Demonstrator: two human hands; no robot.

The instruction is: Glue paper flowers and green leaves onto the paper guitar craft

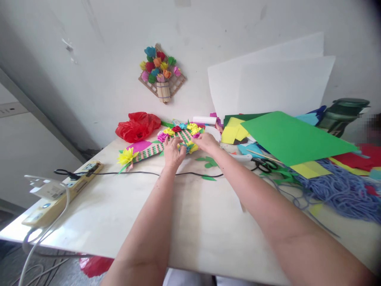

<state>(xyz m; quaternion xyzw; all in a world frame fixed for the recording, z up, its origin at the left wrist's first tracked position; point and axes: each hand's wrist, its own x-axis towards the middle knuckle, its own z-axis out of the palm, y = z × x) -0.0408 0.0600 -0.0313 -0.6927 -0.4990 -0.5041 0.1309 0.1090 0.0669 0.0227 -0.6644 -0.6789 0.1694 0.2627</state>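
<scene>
A guitar-shaped craft with green and pink stripes lies on the table, its wide end edged with paper flowers. A large yellow paper flower sits at its narrow end. My left hand rests over the striped part, fingers apart and bent, touching it near a pink flower. At the right rim, the fingers of my right hand are pressed together at a magenta paper flower. My fingers partly hide the flowers between both hands.
A black cord crosses the table from the power strip. Right lie scissors, a glue gun-like white tool, green paper and blue yarn. A red plastic bag sits behind; cut green leaves lie nearby.
</scene>
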